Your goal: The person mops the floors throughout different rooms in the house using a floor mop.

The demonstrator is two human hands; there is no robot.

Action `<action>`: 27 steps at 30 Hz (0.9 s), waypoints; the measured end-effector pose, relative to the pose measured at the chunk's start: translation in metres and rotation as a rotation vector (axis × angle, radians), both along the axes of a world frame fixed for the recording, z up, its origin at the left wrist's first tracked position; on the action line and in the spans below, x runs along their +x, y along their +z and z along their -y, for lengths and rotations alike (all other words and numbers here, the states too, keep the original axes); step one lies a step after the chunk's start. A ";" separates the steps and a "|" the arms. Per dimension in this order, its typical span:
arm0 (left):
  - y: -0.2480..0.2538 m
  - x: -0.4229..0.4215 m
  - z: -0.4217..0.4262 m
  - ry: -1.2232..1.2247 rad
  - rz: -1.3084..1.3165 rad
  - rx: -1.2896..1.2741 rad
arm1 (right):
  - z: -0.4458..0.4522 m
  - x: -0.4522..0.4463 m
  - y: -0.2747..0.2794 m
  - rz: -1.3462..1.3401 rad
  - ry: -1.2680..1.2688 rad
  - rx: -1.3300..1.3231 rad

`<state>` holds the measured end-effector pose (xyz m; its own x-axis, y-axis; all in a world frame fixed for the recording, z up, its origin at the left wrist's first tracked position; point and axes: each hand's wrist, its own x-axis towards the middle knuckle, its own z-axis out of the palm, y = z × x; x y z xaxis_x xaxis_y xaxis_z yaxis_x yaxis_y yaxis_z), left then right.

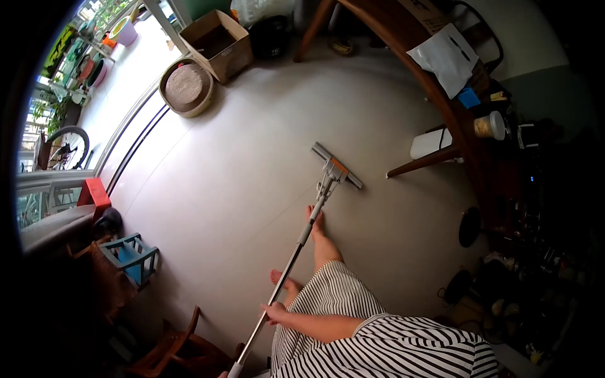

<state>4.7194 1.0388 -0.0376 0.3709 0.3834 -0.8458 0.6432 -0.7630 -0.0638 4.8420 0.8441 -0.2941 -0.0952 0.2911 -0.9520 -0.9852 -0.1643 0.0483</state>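
A mop point(291, 259) with a long metal handle slants from the bottom edge up to the middle of the floor. Its flat grey head point(337, 166), with an orange strip, rests on the pale floor ahead of my bare feet. My right hand point(274, 313) is wrapped round the handle's lower-middle part, the forearm reaching in from the right across a striped dress. At the bottom edge only a sliver of my left hand point(223, 375) shows, against the grey grip at the handle's upper end; most of its fingers are cut off.
A cardboard box point(228, 55) and a round basin point(188, 88) stand beside the sliding-door track. On the right, a wooden table point(441, 94) juts out on angled legs. A small blue chair point(131, 257) and wooden chair point(183, 343) are at lower left. Dark clutter lines the lower right.
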 end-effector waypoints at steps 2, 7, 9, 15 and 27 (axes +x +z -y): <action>-0.022 0.048 0.021 -0.032 0.004 -0.005 | 0.026 0.040 -0.019 0.123 -0.015 -0.089; -0.116 0.184 0.109 -0.256 0.108 -0.050 | 0.145 0.179 -0.114 0.372 -0.059 -0.289; -0.141 0.260 0.169 -0.193 0.167 -0.126 | 0.206 0.255 -0.130 0.554 -0.052 -0.509; -0.165 0.388 0.325 -0.245 0.290 -0.583 | 0.382 0.410 -0.126 0.527 -0.108 -0.682; -0.145 0.146 0.124 -0.253 0.126 -0.527 | 0.163 0.168 -0.094 0.677 -0.200 -0.822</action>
